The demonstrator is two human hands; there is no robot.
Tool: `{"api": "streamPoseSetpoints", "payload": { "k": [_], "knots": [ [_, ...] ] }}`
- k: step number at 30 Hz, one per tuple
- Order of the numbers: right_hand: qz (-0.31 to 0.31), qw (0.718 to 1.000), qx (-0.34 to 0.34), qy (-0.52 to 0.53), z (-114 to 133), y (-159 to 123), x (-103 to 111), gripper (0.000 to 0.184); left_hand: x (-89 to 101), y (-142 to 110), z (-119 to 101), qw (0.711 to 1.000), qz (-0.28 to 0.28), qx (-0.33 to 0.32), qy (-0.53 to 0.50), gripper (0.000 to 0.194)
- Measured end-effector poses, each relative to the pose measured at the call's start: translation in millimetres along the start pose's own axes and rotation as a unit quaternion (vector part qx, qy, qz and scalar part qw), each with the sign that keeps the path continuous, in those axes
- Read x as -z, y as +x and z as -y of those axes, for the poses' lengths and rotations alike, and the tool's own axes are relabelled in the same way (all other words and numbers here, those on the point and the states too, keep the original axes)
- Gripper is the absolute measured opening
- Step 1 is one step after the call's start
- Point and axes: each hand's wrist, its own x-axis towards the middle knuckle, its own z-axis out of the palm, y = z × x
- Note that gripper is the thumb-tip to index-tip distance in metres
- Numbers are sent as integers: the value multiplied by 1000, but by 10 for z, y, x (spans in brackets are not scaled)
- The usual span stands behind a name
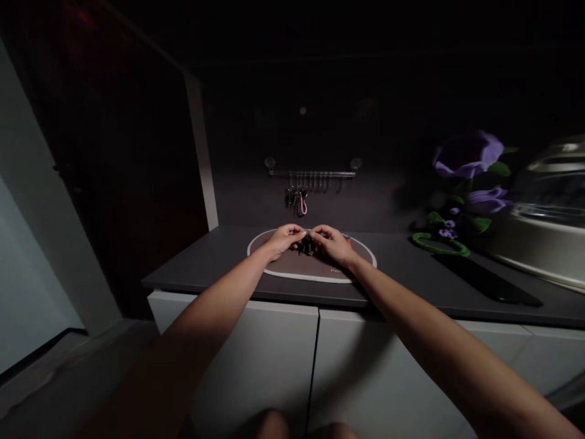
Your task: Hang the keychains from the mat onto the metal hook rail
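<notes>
My left hand point(287, 239) and my right hand point(333, 241) meet over an oval brown mat point(297, 268) with a white rim. Thumbs and fingertips of both hands are pinched together on a small dark bunch point(308, 246) that looks like keys. It hangs between the hands, just above the mat, and its details are too dark to make out. Behind my right hand a bit of something red point(350, 242) shows, mostly hidden.
A clear hook rail point(313, 174) on the dark wall carries several keys point(293, 196) and a pink loop point(303, 206). Right on the grey counter point(196, 262) are purple flowers point(470, 155), a green ring point(441, 245), a flat black object point(489, 280) and a large pale appliance point(543, 225). White cabinets point(256, 353) stand below.
</notes>
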Motion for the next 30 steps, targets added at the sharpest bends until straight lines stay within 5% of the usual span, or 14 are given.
{"api": "streamPoseSetpoints", "payload": {
  "k": [14, 30],
  "knots": [
    [-94, 995, 20, -14, 6, 168, 51, 28, -22, 40, 87, 985, -90, -44, 139, 24],
    [-267, 963, 23, -27, 110, 1381, 113, 13, 23, 126, 195, 981, -114, -22, 156, 17]
  ]
}}
